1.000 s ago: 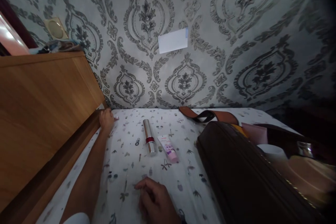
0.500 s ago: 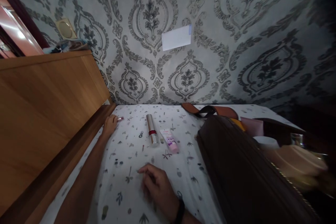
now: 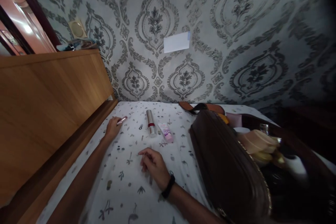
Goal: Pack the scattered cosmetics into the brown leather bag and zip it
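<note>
My left hand [image 3: 113,128] is closed on a small, slim pink item [image 3: 122,120] near the left side of the bed; it looks like a small tube, but its kind is too small to tell. Nearer to me, my right hand [image 3: 155,166], with a black band on its wrist, hovers over or rests on the patterned sheet [image 3: 154,203]. Its index finger is stretched out, the others are loosely bent, and nothing shows in it. Beyond it lie a silver flask with a red band [image 3: 150,120] and a pink-and-white squeeze tube [image 3: 166,133].
On the right an open dark brown bag [image 3: 217,157] holds several things, among them a beige item [image 3: 264,140]. Its brown strap [image 3: 214,108] lies toward the wall. A wooden panel [image 3: 57,105] rises along the left edge. Patterned wallpaper [image 3: 157,70] stands behind.
My left hand has moved slightly right from the panel with the pink item, which now shows more. The view has shifted, bringing more of the bag's contents into sight.
</note>
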`<state>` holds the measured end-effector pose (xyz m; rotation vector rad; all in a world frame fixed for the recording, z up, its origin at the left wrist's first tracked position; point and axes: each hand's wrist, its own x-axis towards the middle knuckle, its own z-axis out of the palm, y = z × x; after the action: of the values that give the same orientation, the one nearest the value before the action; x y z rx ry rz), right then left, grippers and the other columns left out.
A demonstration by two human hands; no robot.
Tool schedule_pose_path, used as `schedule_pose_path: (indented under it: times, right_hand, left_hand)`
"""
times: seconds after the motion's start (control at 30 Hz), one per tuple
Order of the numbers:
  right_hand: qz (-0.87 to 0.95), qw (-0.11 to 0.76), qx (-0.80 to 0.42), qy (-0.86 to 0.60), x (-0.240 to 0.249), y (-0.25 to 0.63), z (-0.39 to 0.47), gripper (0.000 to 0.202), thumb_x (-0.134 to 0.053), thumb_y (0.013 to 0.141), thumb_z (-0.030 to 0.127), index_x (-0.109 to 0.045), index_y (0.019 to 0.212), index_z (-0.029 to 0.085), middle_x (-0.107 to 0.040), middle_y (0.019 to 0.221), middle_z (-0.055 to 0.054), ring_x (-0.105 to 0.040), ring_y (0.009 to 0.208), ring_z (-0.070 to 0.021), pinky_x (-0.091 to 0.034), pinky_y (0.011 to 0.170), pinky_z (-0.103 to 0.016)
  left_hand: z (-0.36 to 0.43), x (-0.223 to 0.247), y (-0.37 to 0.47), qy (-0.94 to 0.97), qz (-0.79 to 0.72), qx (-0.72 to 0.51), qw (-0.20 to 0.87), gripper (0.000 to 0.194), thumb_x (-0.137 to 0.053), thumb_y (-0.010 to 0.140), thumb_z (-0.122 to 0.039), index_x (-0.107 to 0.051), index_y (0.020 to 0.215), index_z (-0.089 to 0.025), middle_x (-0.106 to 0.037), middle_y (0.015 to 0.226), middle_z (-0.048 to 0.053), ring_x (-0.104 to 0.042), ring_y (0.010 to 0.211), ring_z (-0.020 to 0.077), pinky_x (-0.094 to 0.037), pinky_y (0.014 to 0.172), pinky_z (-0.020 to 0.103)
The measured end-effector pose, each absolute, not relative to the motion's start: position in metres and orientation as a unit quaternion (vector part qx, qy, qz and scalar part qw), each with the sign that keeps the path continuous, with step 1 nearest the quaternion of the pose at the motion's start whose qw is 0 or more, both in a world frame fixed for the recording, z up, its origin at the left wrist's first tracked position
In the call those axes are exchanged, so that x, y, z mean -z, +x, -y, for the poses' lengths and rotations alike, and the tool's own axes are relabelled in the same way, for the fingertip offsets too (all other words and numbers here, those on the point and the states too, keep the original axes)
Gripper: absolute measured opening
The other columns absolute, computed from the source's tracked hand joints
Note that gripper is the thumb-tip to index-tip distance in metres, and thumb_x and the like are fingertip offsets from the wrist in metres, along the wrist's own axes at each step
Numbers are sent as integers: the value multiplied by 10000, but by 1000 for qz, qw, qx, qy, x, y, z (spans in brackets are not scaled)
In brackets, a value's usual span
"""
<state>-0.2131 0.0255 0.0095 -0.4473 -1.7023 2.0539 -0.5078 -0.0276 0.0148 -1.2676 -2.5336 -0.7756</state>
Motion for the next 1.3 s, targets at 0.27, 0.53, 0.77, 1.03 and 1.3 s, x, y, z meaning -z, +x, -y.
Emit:
schedule_pose_path:
  times: [0.27, 0.53, 0.77, 1.03, 1.3]
  right_hand:
    - [474, 276, -811, -206, -13, -214, -29, 575, -790, 654, 484, -569, 1088, 178, -581, 764, 39, -620, 583, -119, -412, 463, -215]
    - [398, 280, -845, -221, -16, -188, -34, 587, -830, 579, 620, -578, 861, 170, -637, 684, 17, -574, 529, -89, -363, 470, -200]
    - [391, 296, -846, -210, -16, -158, -30, 500, -847, 595, 566, -602, 780, 171, -656, 653, 17, -563, 527, -90, -388, 499, -213]
    - [403, 302, -842, -194, -12, -152, -25, 514, -835, 603, 580, -584, 798, 177, -658, 637, 29, -557, 510, -85, -374, 495, -210]
    - [422, 317, -828, -189, -9, -156, -25, 584, -794, 570, 663, -544, 798, 187, -622, 597, 42, -550, 462, -93, -371, 452, -212]
  left_hand:
    - [60, -40, -397, -549, 756, 356, -5, 296, -544, 900, -305, -668, 1139, -183, -664, 1048, 78, -613, 939, 204, -492, 825, 310]
    - [68, -56, -320, -598, 678, 422, -75, 265, -643, 865, -325, -664, 1092, -190, -652, 951, 50, -609, 869, 186, -481, 801, 296]
    - [71, -43, -298, -535, 658, 506, -158, 258, -700, 819, -377, -673, 979, -176, -678, 922, 51, -623, 860, 190, -487, 798, 296]
    - [75, -35, -293, -476, 665, 535, -210, 311, -702, 775, -410, -684, 977, -174, -702, 912, 54, -632, 842, 196, -490, 787, 296]
    - [71, -35, -288, -376, 685, 561, -273, 473, -746, 672, -577, -695, 945, -194, -642, 703, 12, -545, 600, 161, -454, 571, 258]
